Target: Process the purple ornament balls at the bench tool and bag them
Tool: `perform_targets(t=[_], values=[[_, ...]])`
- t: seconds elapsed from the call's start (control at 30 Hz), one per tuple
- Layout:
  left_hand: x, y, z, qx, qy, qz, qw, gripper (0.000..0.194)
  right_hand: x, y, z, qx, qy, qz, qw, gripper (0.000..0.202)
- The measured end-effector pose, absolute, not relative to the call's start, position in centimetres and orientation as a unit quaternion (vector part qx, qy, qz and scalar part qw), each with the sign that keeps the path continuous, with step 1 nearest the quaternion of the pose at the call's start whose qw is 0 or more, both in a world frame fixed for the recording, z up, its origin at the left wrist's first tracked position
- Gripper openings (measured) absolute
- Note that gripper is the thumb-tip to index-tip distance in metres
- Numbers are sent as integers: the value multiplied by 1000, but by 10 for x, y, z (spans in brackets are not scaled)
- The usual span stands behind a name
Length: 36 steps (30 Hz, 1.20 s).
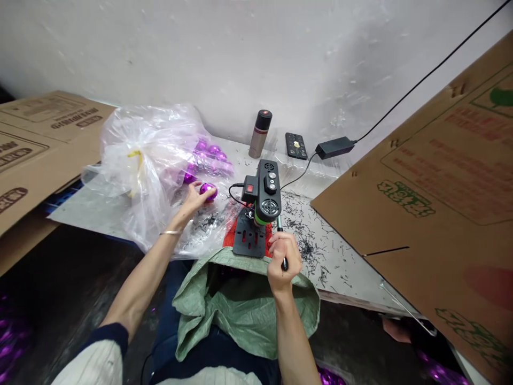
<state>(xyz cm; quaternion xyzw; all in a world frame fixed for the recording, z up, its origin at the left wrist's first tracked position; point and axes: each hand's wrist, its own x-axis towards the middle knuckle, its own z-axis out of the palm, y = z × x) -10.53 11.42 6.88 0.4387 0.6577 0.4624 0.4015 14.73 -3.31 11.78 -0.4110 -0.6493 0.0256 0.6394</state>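
Observation:
My left hand (195, 199) has its fingers closed around a shiny purple ball (208, 192), just left of a small black drill press (268, 191). Wrapped round the press's lever handle (284, 264) is my right hand (285, 254), in a fist. The press stands on a slotted black base plate (249, 240) with red material under it. More purple balls (214, 155) lie in the mouth of a clear plastic bag (148, 144) tied with yellow. A green woven sack (236, 321) hangs open below the table edge, at my lap.
A dark-capped bottle (259, 136), a black phone (296, 145) and a power adapter (335, 147) sit near the wall. Thin black scraps (304, 235) litter the table. Large cardboard boxes flank it, one on the left (36, 139) and one on the right (433, 187).

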Motion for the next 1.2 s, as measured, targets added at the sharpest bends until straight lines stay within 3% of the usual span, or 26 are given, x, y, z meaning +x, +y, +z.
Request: perform_targets(t=[0.13, 0.3, 0.5, 0.7, 1.2], values=[[-102, 38, 78, 382, 533, 502, 564, 66, 145, -33, 125, -426, -634, 46, 644, 33], [-67, -21, 71, 398, 466, 501, 611, 57, 145, -32, 139, -429, -634, 53, 641, 35], [-19, -13, 35, 466, 543, 474, 513, 72, 148, -29, 157, -436, -643, 71, 626, 36], [-7, 7, 22, 567, 558, 478, 373, 55, 150, -29, 162, -434, -656, 70, 613, 35], [0, 13, 17, 726, 525, 383, 227, 57, 151, -31, 151, -421, -658, 60, 622, 31]])
